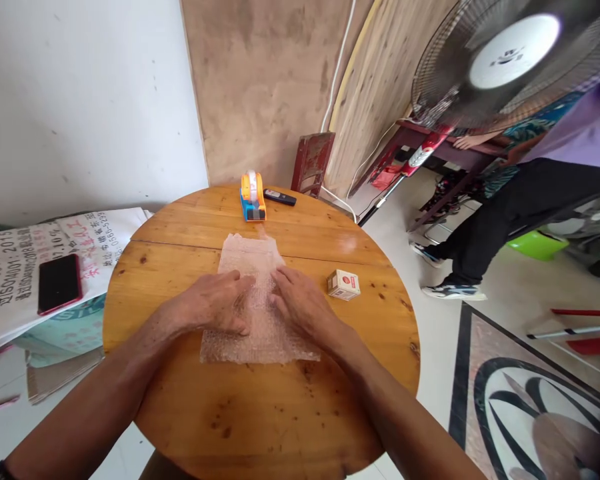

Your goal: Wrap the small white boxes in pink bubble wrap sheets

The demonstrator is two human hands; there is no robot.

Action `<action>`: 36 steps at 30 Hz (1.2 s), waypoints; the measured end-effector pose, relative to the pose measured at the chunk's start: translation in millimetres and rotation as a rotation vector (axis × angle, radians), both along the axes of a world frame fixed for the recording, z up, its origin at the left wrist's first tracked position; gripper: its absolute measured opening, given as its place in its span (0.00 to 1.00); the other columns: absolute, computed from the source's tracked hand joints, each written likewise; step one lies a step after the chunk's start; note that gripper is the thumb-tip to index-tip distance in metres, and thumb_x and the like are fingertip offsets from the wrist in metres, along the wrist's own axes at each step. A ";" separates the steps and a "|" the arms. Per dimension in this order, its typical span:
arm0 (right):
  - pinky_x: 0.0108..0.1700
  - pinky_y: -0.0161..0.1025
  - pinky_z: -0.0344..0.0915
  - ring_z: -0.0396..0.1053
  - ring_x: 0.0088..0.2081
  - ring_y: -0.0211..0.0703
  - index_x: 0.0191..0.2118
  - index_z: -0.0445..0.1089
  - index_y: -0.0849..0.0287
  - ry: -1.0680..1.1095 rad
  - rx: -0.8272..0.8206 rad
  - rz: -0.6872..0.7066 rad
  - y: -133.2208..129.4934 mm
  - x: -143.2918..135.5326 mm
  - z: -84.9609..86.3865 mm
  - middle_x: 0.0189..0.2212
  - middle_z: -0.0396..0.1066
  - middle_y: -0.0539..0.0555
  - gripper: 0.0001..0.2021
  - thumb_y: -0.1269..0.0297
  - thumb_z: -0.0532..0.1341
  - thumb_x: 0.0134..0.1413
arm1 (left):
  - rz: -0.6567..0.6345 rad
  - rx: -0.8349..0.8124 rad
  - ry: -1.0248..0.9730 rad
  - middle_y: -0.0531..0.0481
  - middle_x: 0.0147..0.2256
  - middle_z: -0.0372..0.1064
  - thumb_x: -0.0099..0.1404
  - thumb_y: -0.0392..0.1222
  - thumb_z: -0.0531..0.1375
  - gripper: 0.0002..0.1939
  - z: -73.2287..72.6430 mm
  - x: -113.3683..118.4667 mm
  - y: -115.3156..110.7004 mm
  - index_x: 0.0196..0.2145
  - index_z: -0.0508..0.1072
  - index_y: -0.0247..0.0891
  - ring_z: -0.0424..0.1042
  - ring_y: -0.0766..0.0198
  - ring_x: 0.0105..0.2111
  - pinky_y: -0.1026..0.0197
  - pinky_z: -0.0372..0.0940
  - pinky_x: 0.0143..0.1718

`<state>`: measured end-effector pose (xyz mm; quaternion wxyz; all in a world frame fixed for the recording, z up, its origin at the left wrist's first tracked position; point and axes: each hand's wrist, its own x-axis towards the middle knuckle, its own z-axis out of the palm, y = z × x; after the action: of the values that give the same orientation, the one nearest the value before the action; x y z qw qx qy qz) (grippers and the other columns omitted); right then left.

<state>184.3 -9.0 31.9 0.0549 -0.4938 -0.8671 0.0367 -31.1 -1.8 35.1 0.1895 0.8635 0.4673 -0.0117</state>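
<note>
A sheet of clear bubble wrap point(260, 343) lies flat on the round wooden table point(230, 420). On its left side rests my left hand point(217, 300), palm down, fingers apart. My right hand point(300, 300) lies open on the right side of the wrap, fingers stretched toward the middle. Neither hand grips anything. To the right of my right hand stands a small cream box point(343, 285) with a red mark. Beyond the wrap are a blue and orange tape dispenser point(253, 197) and a black remote-like object point(280, 197).
A phone point(60, 283) lies on printed sacks point(10, 267) at the left. A red-brown wooden chair point(313, 163) stands behind the table. On the right are a standing fan point(515, 50) and a person in black trousers point(510, 207).
</note>
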 end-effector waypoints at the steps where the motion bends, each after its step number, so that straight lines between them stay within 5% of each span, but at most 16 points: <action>1: 0.53 0.50 0.63 0.66 0.54 0.55 0.51 0.67 0.62 -0.073 0.001 -0.055 2.3 2.3 -2.3 0.54 0.68 0.64 0.14 0.65 0.57 0.61 | 0.001 0.003 0.002 0.42 0.49 0.68 0.52 0.57 0.63 0.38 -0.3 -0.6 0.3 0.59 0.63 0.43 0.73 0.45 0.44 0.52 0.65 0.41; 6: 0.49 0.50 0.60 0.67 0.49 0.57 0.51 0.67 0.61 -0.250 0.042 -0.267 5.8 22.2 -6.0 0.53 0.67 0.64 0.14 0.62 0.54 0.65 | 0.000 -0.003 0.013 0.43 0.48 0.68 0.52 0.58 0.63 0.38 0.4 -3.7 1.9 0.59 0.63 0.43 0.72 0.46 0.44 0.52 0.65 0.41; 13: 0.50 0.50 0.60 0.64 0.51 0.59 0.51 0.68 0.68 -0.239 0.093 -0.276 4.5 21.2 -10.8 0.56 0.62 0.70 0.16 0.62 0.54 0.65 | 0.085 0.039 0.033 0.42 0.45 0.70 0.59 0.60 0.59 0.28 2.4 1.1 2.9 0.52 0.69 0.43 0.72 0.48 0.41 0.53 0.64 0.40; 19: 0.48 0.48 0.60 0.65 0.47 0.56 0.50 0.68 0.68 -0.235 0.121 -0.277 4.8 21.7 -16.0 0.52 0.65 0.69 0.14 0.70 0.50 0.65 | 0.070 0.274 -0.073 0.41 0.41 0.70 0.67 0.49 0.54 0.16 -6.0 21.3 -2.4 0.45 0.73 0.38 0.70 0.51 0.43 0.52 0.64 0.45; 26: 0.46 0.48 0.59 0.65 0.44 0.56 0.47 0.68 0.65 -0.222 0.153 -0.281 7.2 23.0 -13.0 0.45 0.69 0.65 0.12 0.70 0.50 0.65 | -0.235 0.267 -0.239 0.36 0.61 0.59 0.60 0.50 0.61 0.29 -22.3 35.1 -5.8 0.57 0.68 0.39 0.55 0.42 0.62 0.42 0.51 0.62; 32: 0.52 0.51 0.57 0.58 0.58 0.63 0.44 0.71 0.66 -0.183 0.241 -0.299 6.9 26.4 -4.0 0.55 0.66 0.69 0.13 0.68 0.51 0.64 | -0.254 0.191 -0.201 0.37 0.64 0.55 0.57 0.50 0.62 0.31 -21.5 33.2 -4.1 0.59 0.67 0.43 0.50 0.40 0.65 0.38 0.44 0.64; 36: 0.56 0.53 0.56 0.54 0.63 0.62 0.50 0.71 0.64 -0.106 0.246 -0.286 -3.0 38.9 16.3 0.59 0.64 0.66 0.15 0.65 0.56 0.62 | -0.273 0.204 -0.238 0.36 0.64 0.54 0.56 0.49 0.63 0.33 -23.4 32.3 -4.2 0.59 0.66 0.42 0.50 0.41 0.65 0.40 0.44 0.64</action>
<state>223.3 -12.0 48.2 0.0735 -0.6026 -0.7879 -0.1037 1.2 -6.0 11.7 0.1515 0.9287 0.3192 0.1121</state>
